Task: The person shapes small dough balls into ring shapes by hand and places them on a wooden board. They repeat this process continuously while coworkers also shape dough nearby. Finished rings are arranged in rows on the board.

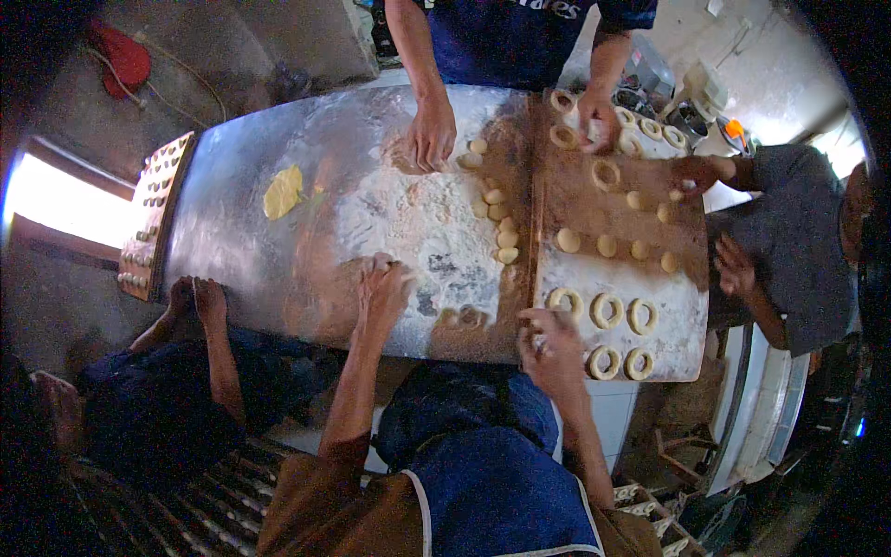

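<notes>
My left hand (380, 288) is on the floured part of the metal table (232, 232), its fingers bent down and blurred; I cannot make out what lies under them. My right hand (548, 339) is curled at the near left edge of the wooden board (617, 269), around something pale that is too blurred to name, beside dough rings (606, 311). Several round dough pieces (507, 238) sit along the metal table right of the flour (413, 218), and more discs (608, 246) lie on the board. A yellow mass (280, 190) rests on the metal.
A person across the table has hands (427, 139) over flour and rings. A co-worker at right has hands (733, 265) by the board; another at lower left has hands (209, 297) at the table edge. A tray of small pieces (153, 218) stands far left, pots (691, 121) back right.
</notes>
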Demonstrator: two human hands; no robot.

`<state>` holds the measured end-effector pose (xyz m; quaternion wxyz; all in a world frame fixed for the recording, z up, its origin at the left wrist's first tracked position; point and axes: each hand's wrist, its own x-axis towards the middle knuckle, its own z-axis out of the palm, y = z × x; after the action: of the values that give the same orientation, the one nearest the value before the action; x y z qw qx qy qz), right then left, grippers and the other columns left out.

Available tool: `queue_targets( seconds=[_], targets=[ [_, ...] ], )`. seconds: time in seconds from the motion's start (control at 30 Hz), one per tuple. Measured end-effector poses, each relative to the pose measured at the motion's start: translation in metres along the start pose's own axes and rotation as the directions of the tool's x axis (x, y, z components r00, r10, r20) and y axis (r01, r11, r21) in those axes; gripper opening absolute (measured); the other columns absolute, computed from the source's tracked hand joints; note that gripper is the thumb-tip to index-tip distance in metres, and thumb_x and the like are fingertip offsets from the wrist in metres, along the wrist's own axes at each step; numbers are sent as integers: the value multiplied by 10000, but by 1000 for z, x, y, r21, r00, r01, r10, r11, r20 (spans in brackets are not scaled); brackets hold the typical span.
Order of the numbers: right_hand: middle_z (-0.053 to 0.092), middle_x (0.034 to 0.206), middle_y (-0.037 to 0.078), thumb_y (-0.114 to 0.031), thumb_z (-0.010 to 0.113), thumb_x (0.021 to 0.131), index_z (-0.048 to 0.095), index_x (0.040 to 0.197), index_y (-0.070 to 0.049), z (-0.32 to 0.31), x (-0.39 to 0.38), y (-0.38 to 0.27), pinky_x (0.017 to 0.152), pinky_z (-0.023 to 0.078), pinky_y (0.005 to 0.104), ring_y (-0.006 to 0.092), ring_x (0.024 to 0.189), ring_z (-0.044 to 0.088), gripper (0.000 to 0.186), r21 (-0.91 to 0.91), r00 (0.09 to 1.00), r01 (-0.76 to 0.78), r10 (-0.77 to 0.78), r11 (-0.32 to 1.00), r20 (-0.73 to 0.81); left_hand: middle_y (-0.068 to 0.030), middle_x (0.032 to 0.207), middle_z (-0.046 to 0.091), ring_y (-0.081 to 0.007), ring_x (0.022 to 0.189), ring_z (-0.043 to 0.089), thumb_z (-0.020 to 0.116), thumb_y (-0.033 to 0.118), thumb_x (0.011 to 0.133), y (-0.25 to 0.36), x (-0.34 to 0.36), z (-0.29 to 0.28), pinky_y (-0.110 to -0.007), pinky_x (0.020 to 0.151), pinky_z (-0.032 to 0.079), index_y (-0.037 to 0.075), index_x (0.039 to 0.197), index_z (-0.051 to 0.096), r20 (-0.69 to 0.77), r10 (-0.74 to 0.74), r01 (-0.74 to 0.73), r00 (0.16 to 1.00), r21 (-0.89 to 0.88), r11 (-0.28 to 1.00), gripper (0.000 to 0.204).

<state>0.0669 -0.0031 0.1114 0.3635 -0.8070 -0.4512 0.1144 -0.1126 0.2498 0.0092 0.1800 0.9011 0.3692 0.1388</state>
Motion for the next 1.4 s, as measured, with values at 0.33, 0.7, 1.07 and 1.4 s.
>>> queue_targets(
  seconds=[0.33,0.7,1.07,1.4],
  targets=[
    [635,1121,198,-127,813,736,585,1252,-65,119,47,-45,855,531,423,372,1006,634,567,193,987,159,-163,968,2,-103,1059,682,-170,952,648,704,110,873,42,-23,-39,-295,854,515,-47,1145,653,440,-175,466,881,-871,156,318],
    [702,1084,137,-145,799,790,686,1097,-14,124,36,-51,808,549,312,190,916,691,353,565,936,-345,320,749,149,-111,1017,701,-163,912,674,636,117,934,44,-23,-65,-286,853,551,-62,1109,674,420,-81,427,904,-874,231,253],
    [675,922,118,-89,751,769,499,1299,-55,113,29,-46,768,537,291,171,853,673,588,606,939,-331,316,723,135,-93,881,692,-186,867,680,664,201,911,60,-23,-54,-309,769,558,-9,996,688,295,-53,275,954,-793,544,227],
    [590,892,94,-321,504,970,591,982,-16,63,43,-37,785,520,302,177,850,635,318,722,765,-584,548,371,338,-71,1040,595,-220,1048,606,602,-136,710,86,-27,-7,-372,901,509,46,1182,480,293,155,187,944,-857,481,520]
  ],
)
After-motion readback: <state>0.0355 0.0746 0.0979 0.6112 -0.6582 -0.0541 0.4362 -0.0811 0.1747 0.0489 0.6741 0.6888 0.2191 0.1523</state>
